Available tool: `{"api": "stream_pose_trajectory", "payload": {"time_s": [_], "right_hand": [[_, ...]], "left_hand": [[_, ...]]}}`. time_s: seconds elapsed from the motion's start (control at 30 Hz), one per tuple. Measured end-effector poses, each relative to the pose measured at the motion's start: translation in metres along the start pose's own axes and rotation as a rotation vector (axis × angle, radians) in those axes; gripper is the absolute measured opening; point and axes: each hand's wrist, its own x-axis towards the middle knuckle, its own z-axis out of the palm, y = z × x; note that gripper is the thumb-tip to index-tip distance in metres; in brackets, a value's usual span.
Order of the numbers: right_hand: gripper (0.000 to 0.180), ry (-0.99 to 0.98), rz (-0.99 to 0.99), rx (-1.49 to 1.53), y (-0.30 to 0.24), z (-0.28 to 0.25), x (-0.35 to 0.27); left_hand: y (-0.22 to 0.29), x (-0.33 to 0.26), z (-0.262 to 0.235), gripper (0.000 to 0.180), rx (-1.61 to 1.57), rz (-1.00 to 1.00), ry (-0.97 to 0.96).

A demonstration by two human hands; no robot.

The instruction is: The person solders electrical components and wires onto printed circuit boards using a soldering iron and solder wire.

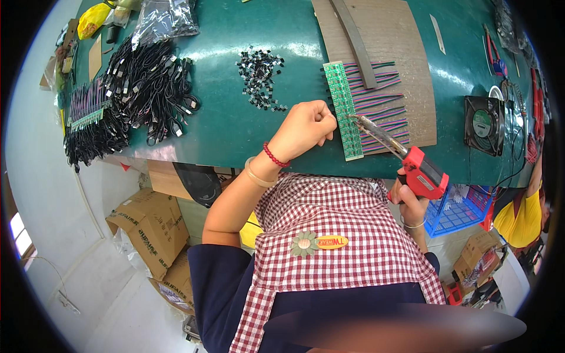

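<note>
My right hand [411, 203] grips a red and black soldering gun [425, 173]. Its metal tip reaches the right side of a green circuit board panel [343, 112], where it meets the wires. Curled beside the panel's left edge is my left hand [307, 126], fingers pinched together; whatever they hold is hidden. Pink, black and purple wires [379, 105] run out from the panel's right side. The panel lies near the edge of a brown board [412, 76], and a grey metal bar [356, 44] rests across the wires at the top.
Small black connectors [259, 73] lie in a loose pile left of the panel. Further left are black cables [150, 88] and a clear plastic bag [168, 20]. A black fan [484, 125] stands at the right. Below the table are a blue crate [456, 215] and cardboard boxes [150, 229].
</note>
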Motion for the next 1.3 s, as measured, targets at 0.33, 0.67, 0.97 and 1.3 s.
{"api": "stream_pose_trajectory", "payload": {"time_s": [0.33, 0.67, 0.97, 1.3], "right_hand": [[0.034, -0.018, -0.016, 0.073, -0.004, 0.007, 0.006], [0.035, 0.002, -0.099, 0.182, -0.009, 0.006, 0.015], [0.034, 0.03, -0.139, 0.219, -0.017, 0.013, 0.019], [0.036, -0.01, -0.086, 0.188, -0.043, 0.066, 0.038]], "left_hand": [[0.002, -0.012, -0.007, 0.012, 0.286, 0.184, 0.067], [0.001, -0.027, -0.025, 0.016, 1.036, 0.273, 0.571], [-0.003, -0.028, -0.026, 0.01, 1.04, 0.419, 0.659], [0.012, -0.043, 0.0, 0.012, -0.672, 0.244, -0.133]]}}
